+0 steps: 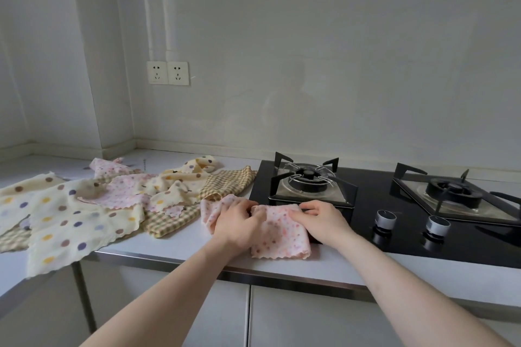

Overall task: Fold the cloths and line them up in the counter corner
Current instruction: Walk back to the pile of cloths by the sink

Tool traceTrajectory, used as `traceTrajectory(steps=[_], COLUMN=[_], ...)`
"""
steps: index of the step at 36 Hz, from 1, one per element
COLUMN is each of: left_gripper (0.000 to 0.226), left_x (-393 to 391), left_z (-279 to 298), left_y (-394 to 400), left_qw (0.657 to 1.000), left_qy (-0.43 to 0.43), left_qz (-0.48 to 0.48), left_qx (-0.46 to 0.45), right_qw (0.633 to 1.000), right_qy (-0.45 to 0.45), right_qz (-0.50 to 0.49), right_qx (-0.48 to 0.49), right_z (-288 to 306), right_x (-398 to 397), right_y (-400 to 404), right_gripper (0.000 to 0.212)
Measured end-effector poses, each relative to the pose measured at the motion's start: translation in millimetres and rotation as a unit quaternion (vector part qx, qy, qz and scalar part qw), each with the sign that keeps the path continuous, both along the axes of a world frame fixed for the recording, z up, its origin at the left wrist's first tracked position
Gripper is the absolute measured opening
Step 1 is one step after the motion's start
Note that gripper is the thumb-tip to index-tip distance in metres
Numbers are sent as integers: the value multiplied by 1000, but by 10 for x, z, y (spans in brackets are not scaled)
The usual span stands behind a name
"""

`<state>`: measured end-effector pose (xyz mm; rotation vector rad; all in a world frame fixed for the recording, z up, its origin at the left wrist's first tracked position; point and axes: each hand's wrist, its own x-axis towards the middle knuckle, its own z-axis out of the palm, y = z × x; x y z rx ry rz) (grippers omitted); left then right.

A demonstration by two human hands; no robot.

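A pink flowered cloth [277, 236] lies bunched at the counter's front edge, partly over the black hob's left side. My left hand [239, 224] grips its upper left part with curled fingers. My right hand [321, 220] pinches its upper right edge. Further left lies a loose pile: a large cream polka-dot cloth [67, 220], another pink flowered cloth [124, 191], a second cream dotted cloth [183, 180] and a yellow checked cloth [228, 182]. None of the pile looks folded. The counter corner [135, 149] is behind the pile.
A black gas hob [389, 222] with two burners and two knobs [386, 218] fills the counter's right side. Two wall sockets [168, 73] sit above the corner. The polka-dot cloth hangs over the counter's front edge at left.
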<state>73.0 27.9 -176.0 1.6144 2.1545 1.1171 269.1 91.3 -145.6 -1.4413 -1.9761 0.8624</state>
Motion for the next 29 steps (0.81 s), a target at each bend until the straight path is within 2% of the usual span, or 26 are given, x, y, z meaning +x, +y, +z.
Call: traceTrajectory(steps=[3,7,12,13,16,19,24,29], left_gripper=[66,65,14,9,18,29,23,19], left_x=[65,62,36,36,36,46,70,77], left_z=[33,47,33,26,16,34,67,77], left_y=[4,-6,-56,-63,-86,-109,-132,-150], left_qw=[997,998,998,996,989,988,993,991], left_qy=[55,38,-46,-61,-107,-109,-53,-62], left_qz=[2,0,-25,-27,-33,-55,-60,-52], left_qx=[-50,-43,42,60,96,98,86,102], right_qw=[999,998,995,994,991,987,979,978], right_qy=[1,0,73,91,125,139,157,146], right_qz=[29,47,56,55,37,30,58,64], right_qx=[-33,-35,-29,-24,18,71,113,134], right_z=[51,47,-38,-50,-108,-185,-216,-222], right_x=[12,24,96,109,118,114,118,128], right_y=[68,89,67,53,-7,-67,-97,-123], right_gripper=[46,33,21,20,19,19,35,21])
